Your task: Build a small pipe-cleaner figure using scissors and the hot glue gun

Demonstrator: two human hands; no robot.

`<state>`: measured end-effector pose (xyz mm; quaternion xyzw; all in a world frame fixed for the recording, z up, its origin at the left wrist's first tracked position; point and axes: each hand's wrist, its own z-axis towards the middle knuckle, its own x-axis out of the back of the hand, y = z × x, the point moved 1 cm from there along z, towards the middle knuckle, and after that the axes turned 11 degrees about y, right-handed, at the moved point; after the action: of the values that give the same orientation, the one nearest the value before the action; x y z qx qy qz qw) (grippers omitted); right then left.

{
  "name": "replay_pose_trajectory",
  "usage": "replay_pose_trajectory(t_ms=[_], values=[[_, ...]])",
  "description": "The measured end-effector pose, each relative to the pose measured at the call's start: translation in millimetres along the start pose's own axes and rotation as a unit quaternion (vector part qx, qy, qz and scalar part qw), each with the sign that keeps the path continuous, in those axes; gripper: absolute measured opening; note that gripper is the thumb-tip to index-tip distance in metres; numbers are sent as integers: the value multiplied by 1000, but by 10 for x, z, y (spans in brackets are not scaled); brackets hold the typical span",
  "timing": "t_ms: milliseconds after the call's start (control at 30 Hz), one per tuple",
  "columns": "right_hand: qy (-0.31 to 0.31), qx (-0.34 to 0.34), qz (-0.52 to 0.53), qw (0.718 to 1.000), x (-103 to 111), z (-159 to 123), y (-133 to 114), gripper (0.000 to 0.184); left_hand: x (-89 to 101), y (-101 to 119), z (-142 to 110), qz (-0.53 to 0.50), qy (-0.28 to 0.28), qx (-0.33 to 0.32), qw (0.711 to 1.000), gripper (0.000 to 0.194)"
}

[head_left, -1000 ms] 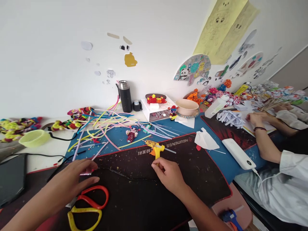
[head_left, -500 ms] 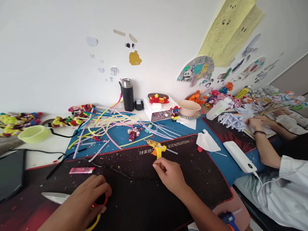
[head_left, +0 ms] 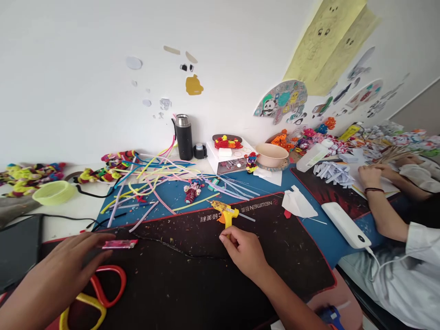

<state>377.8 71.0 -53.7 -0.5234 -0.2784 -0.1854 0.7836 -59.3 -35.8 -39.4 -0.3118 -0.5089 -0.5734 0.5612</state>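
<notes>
My right hand (head_left: 245, 250) is closed round the handle of a yellow hot glue gun (head_left: 225, 211), whose nozzle points left; a clear glue stick sticks out of its back. At the left, my left hand (head_left: 70, 266) is open, thumb and fingers apart on either side of the near end of a pink lighter (head_left: 120, 244). Whether it touches the lighter I cannot tell. Scissors with red and yellow handles (head_left: 109, 286) lie on the black mat (head_left: 178, 293), their blades hidden beneath my left hand. Beyond the glue gun lies a small pipe-cleaner doll (head_left: 192, 191).
Loose pipe cleaners (head_left: 154, 176) spread behind the mat, near a black thermos (head_left: 184, 140). A thin black cord (head_left: 172, 247) crosses the mat. To the right are a white power bank (head_left: 345, 225) and a co-worker's arm (head_left: 383, 206). A dark tablet (head_left: 19, 250) lies left.
My left hand has let go of the scissors and moved left and away from me to the lighter. The scissors now lie farther left. My right hand keeps holding the glue gun.
</notes>
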Motion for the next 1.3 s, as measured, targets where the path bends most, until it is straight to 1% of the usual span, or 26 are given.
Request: replay_pose_trajectory(t_ms=[67, 133, 200, 300, 367, 467, 500, 533, 600, 633, 700, 800, 933, 1000, 1133, 1300], values=[[1, -4, 0, 1000, -9, -9, 17, 23, 3, 52, 140, -15, -24, -14, 999, 51], [3, -7, -1, 1000, -17, -15, 25, 22, -51, 77, 208, -24, -56, -27, 998, 50], [6, -9, 1, 1000, -20, -17, 22, 21, -139, 44, 206, -28, -72, -23, 997, 47], [8, -6, 1, 1000, -17, -9, -1, 21, -229, -75, 143, -41, -74, 0, 996, 45], [6, -6, -3, 1000, -12, 1, -19, 21, -197, -128, 119, -61, -82, 12, 995, 41], [0, -6, -7, 1000, -6, 16, -34, 21, -16, -82, 190, -84, -98, 50, 990, 39], [-2, -5, -7, 1000, -5, 18, -35, 20, 55, -36, 247, -79, -94, 69, 990, 41], [-4, -4, -6, 1000, -4, 19, -33, 21, 117, 21, 318, -74, -95, 73, 990, 43], [-4, -7, -2, 1000, -4, 13, -25, 21, 188, 146, 483, -62, -91, 59, 992, 43], [-5, -9, 0, 1000, -6, 8, -19, 21, 192, 203, 567, -50, -88, 48, 994, 42], [-3, -14, 5, 1000, -10, -6, -8, 21, 148, 290, 716, -22, -70, 31, 997, 39], [-2, -22, 14, 1000, -21, -22, 1, 20, 22, 352, 843, 12, -68, 5, 998, 40], [-5, -26, 14, 1000, -30, -17, 1, 17, -75, 350, 831, 40, -50, -21, 998, 58], [-6, -24, 14, 1000, -28, -11, -3, 16, -84, 353, 792, 32, -43, -12, 998, 64], [-9, -25, 17, 1000, -23, -3, -18, 15, -79, 451, 755, 3, -11, 9, 1000, 61], [-3, -23, 16, 1000, -25, 1, -48, 12, -121, 652, 759, -56, 17, -9, 998, 51]])
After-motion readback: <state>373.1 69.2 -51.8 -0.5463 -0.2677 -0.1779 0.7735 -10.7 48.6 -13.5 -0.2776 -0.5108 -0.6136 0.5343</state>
